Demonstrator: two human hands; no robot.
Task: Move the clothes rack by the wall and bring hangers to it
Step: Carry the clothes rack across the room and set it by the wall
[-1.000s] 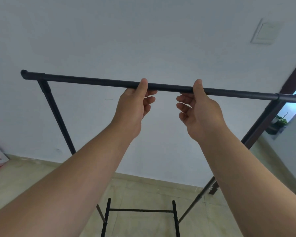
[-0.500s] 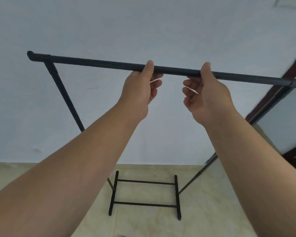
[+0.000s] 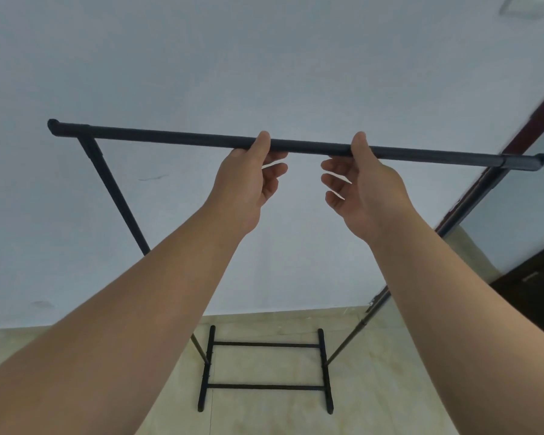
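Black metal clothes rack [image 3: 176, 138] fills my view, its round top bar running from upper left to the right edge, close in front of a pale blue-grey painted wall [image 3: 264, 58]. My left hand [image 3: 248, 180] has its thumb laid over the near side of the bar and its index finger hooked behind it; the lower fingers curl loosely beneath, off the bar. My right hand [image 3: 365, 186] sits just beside it, thumb pressed on the bar, upper finger seemingly under it, the other fingers spread and half open below. Both forearms reach up from the bottom corners. Two slanted side poles drop from the bar's ends to a black rectangular base frame [image 3: 266, 365] resting on beige floor tiles [image 3: 264, 416], close to the wall's foot. Dark brown door trim [image 3: 515, 146] crosses behind the bar's right end.
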